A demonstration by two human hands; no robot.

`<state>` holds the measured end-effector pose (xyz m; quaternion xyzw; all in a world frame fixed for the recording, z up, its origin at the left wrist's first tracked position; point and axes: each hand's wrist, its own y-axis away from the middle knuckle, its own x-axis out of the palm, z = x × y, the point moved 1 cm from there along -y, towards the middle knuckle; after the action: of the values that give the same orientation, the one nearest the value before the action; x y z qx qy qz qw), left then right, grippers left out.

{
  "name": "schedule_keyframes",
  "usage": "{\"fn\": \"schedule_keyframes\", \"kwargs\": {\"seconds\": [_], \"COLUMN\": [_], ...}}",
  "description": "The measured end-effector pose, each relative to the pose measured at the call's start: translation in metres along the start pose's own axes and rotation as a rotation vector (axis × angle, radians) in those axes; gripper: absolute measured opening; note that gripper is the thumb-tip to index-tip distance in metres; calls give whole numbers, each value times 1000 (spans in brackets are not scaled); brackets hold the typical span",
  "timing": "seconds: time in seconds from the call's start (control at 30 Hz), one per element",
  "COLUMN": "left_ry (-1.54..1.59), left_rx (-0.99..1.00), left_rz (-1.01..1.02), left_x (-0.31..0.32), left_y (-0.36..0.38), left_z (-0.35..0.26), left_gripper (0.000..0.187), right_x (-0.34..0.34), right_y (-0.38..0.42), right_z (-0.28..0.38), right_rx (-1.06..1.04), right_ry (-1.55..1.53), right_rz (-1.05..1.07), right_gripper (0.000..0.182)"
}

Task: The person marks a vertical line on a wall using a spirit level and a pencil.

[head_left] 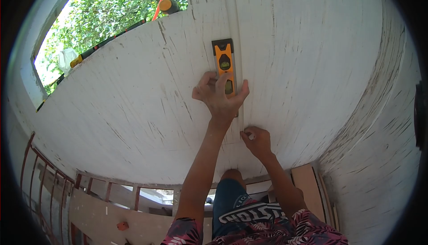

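Note:
An orange and black spirit level (224, 57) lies upright against the white wall (294, 75), along a thin pale vertical strip (237, 40). My left hand (220, 95) is on the lower part of the level, its fingers bent around it and hiding part of it. Lower down and to the right, my right hand (257, 140) is at the strip, thumb and forefinger pinched together. Whatever is between those fingertips is too small to make out.
A window opening at the upper left shows foliage (120, 8). On its sill are a yellow-ended tool (169, 6) and a long black tool (107, 41). A rusty metal railing (49, 164) stands lower left, and boards (307, 185) lean at the lower right.

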<state>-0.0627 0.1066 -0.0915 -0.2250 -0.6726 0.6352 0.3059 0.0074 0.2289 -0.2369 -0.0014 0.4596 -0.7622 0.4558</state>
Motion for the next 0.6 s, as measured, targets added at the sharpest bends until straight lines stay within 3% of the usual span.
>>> {"fn": "schedule_keyframes", "kwargs": {"seconds": [0.4,0.47,0.6], "left_ry": [63,-19,-21], "left_rx": [-15,28,32], "left_rz": [-25,28,29], "left_x": [0,1,1], "left_y": [1,3,3], "left_z": [1,2,1], "left_gripper": [54,64,65], "right_x": [-1,-1,1], "right_y": [-1,-1,0], "right_z": [1,1,-1], "right_rx": [-5,8,11], "right_ry": [-10,2,2], "right_rz": [3,1,1], "right_gripper": [14,14,14]}}
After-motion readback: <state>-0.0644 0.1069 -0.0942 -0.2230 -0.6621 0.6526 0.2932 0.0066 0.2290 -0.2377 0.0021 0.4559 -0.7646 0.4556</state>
